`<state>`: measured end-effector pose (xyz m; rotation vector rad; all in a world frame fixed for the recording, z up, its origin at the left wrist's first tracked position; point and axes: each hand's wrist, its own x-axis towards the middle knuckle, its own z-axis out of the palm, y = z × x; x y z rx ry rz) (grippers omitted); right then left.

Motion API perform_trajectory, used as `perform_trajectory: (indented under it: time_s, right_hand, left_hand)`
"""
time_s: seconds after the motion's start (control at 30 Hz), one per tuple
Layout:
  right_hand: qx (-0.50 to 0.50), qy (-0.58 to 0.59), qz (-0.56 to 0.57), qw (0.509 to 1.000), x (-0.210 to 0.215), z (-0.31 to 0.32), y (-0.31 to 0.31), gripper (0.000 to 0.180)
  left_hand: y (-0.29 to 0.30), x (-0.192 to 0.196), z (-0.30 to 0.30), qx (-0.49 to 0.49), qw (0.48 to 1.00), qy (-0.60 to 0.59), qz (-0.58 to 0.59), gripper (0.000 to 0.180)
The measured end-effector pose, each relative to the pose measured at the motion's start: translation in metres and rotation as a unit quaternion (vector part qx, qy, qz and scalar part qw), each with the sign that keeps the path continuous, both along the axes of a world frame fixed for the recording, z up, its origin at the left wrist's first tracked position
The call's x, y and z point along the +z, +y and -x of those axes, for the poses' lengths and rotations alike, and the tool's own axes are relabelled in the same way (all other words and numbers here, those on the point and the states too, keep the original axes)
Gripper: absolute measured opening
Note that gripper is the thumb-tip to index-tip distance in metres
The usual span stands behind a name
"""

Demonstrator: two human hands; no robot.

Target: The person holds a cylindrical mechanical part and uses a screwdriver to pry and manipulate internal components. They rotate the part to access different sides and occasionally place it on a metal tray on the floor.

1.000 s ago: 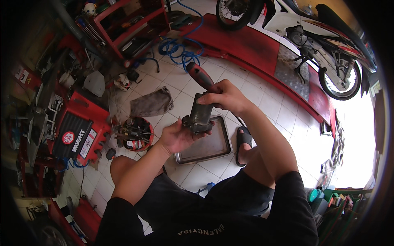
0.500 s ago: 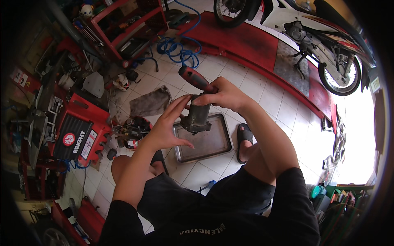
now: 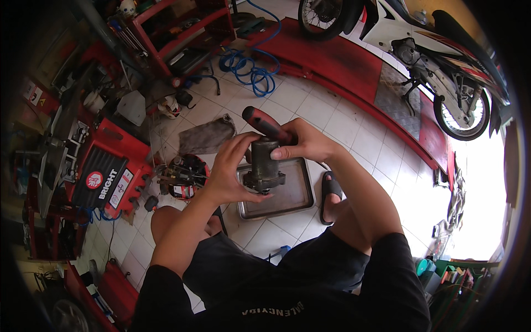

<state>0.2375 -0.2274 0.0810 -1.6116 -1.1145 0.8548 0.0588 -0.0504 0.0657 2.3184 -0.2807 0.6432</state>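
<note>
A dark metal starter motor [image 3: 265, 162], a cylinder with a flanged lower end, is held upright above a shallow metal tray [image 3: 301, 207]. My left hand [image 3: 228, 171] closes around its left side, fingers at the upper end and thumb under the bottom end. My right hand [image 3: 304, 141] presses its thumb against the motor's upper right side. That same hand also grips a screwdriver with a fat red-and-black handle [image 3: 265, 125], which points up and left across the top of the motor. The screwdriver's shaft is mostly hidden by the hand.
A grey rag [image 3: 206, 136] and a red container of tools and parts [image 3: 185, 174] lie left of the tray. A red machine [image 3: 105, 171] stands farther left. Coiled blue hose [image 3: 251, 72] lies before a red lift platform [image 3: 326, 61] with a motorcycle [image 3: 423, 61] on it.
My left hand has gone from spread beside the starter motor to closed around it, thumb at its lower end. The motor, screwdriver and right hand sit slightly lower in the picture.
</note>
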Motion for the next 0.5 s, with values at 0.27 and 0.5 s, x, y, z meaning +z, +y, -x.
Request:
perform_trajectory:
  time_s: [0.27,0.5]
  right_hand:
    - [-0.043,-0.128,-0.077,0.988,0.018,0.021,-0.014,0.090]
    - [-0.048,-0.142,-0.190,0.970,0.003,0.027,-0.008,0.053]
  left_hand:
    - [0.018,0.003,0.005,0.043,0.993,-0.012,0.114,0.122]
    - [0.019,0.012,0.011,0.049,0.990,0.008,0.130,0.126]
